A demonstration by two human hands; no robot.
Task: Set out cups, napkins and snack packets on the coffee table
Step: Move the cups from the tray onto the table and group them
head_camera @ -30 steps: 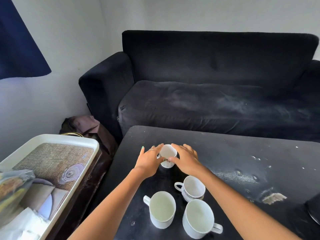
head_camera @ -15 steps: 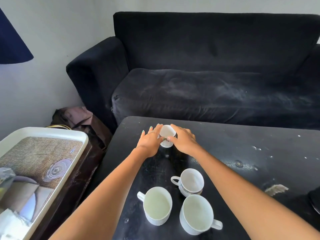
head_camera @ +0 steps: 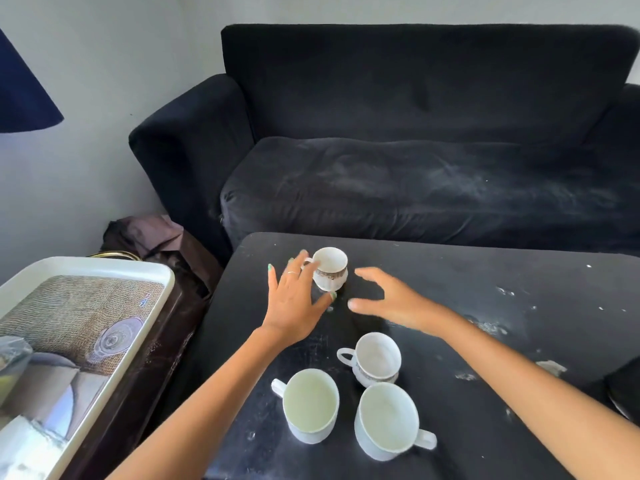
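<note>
In front of the black sofa (head_camera: 415,150), on the dark coffee table (head_camera: 467,306), my left hand (head_camera: 294,303) and right hand (head_camera: 391,299) are spread open beside a small cup (head_camera: 329,268). Three more cups (head_camera: 375,358) stand nearer me.

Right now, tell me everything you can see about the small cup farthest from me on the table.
The small cup is white, glossy like porcelain, with a dark patterned band around its lower body and a narrow foot. It stands upright and looks empty, near the far left corner of the black coffee table, handle pointing left. The left hand has fingers at the handle; the right hand is open, apart from it.
</note>
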